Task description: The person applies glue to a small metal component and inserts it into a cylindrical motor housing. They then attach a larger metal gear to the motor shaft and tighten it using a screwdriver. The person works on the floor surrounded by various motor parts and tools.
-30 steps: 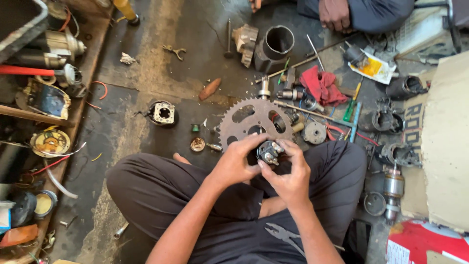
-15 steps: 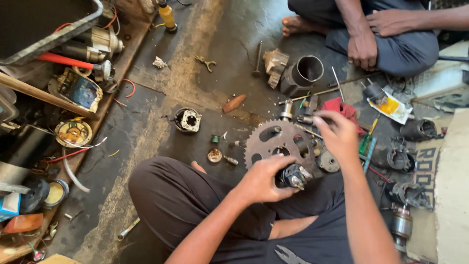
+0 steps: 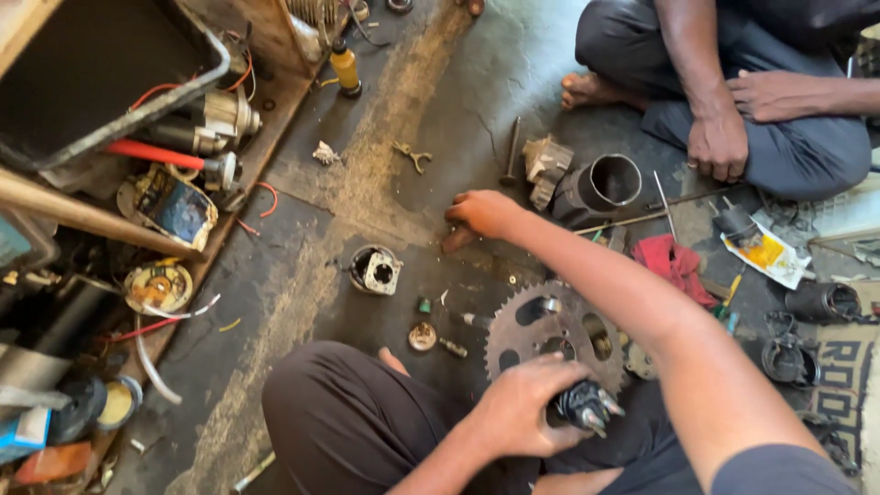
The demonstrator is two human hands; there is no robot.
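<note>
Holding a small dark motor part (image 3: 587, 405) in the left hand (image 3: 522, 408), fingers clenched around it, its metal end poking out to the right of the grip, just above the person's lap. Right hand (image 3: 481, 215) is stretched out across the floor (image 3: 367, 165), well ahead of the left; fingers curled down with the tips on or just over the floor, can't tell if that grip holds anything, as the underside is hidden. Sprocket (image 3: 550, 335) lies flat on the floor right behind the left hand, partly covered by the right forearm. Round housing (image 3: 374, 270) sits to the left of and a bit nearer than the right hand, apart from it. Small brass disc (image 3: 423, 336) and a bolt (image 3: 453, 347) lie between the housing and the left hand. Metal cylinder (image 3: 605, 188) and a grey casting (image 3: 546, 165) sit just right of the right hand. Small spanner (image 3: 412, 156) is beyond it to the left. Red rag (image 3: 674, 261) lies right of the forearm. Yellow bottle (image 3: 345, 69) stands far ahead by the shelf edge. Another person sits cross-legged at top right, one hand (image 3: 717, 147) resting on a knee, clear of the parts.
</note>
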